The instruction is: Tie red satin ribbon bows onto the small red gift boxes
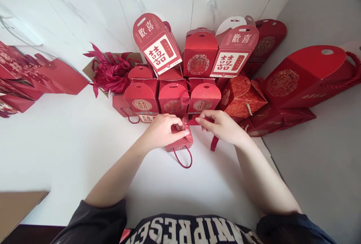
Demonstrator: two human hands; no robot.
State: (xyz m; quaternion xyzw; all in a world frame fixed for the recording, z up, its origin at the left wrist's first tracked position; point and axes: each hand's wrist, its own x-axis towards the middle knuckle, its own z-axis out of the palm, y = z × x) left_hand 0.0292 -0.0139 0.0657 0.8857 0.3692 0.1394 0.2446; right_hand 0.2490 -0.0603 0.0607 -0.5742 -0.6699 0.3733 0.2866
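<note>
A small red gift box [180,144] with a looped rope handle [184,166] sits on the white table before me. My left hand [169,129] grips its top, thumb on the near face and fingers curled behind. To the right of the box, my right hand [216,122] pinches a dark red ribbon [194,122] between thumb and fingertips. The ribbon runs to the box top, and its loose tail [214,143] hangs below my right hand. Exactly how the ribbon meets the box is hidden by my fingers.
Stacked red boxes [204,95] stand right behind my hands, against the tiled wall. An open carton holds a heap of ribbons [113,70] at the left. Larger boxes [304,76] fill the right side. Red bags [63,74] lie far left, and a cardboard piece [21,210] lies near left.
</note>
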